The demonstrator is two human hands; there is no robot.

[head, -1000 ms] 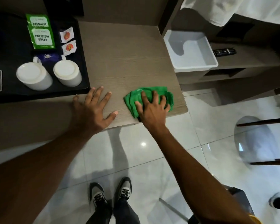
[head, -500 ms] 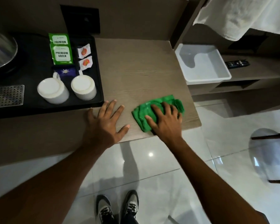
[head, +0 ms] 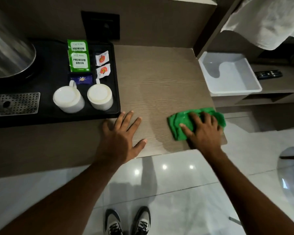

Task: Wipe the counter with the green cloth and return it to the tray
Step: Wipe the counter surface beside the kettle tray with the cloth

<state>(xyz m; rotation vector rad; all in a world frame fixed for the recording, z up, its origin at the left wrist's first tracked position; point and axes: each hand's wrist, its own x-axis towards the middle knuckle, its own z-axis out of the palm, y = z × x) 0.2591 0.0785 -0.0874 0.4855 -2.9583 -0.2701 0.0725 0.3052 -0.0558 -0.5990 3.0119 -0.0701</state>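
The green cloth (head: pixel 178 123) lies bunched on the wooden counter (head: pixel 159 82) at its front right corner. My right hand (head: pixel 202 131) presses flat on top of the cloth, fingers spread, covering its middle. My left hand (head: pixel 121 134) rests flat and open on the counter near the front edge, a hand's width left of the cloth and just in front of the black tray. The white tray (head: pixel 236 90) stands empty on a lower shelf to the right of the counter.
A black tray (head: pixel 116 85) on the left holds two upturned white cups (head: pixel 68 99), green tea packets (head: pixel 79 61) and small sachets. A metal kettle (head: pixel 8 53) stands far left. A remote (head: pixel 268 74) lies beside the white tray. White fabric (head: pixel 270 19) hangs top right.
My right hand has slid the cloth rightward toward the counter's right edge. A damp streak shows on the wood left of it. My left hand stays planted.
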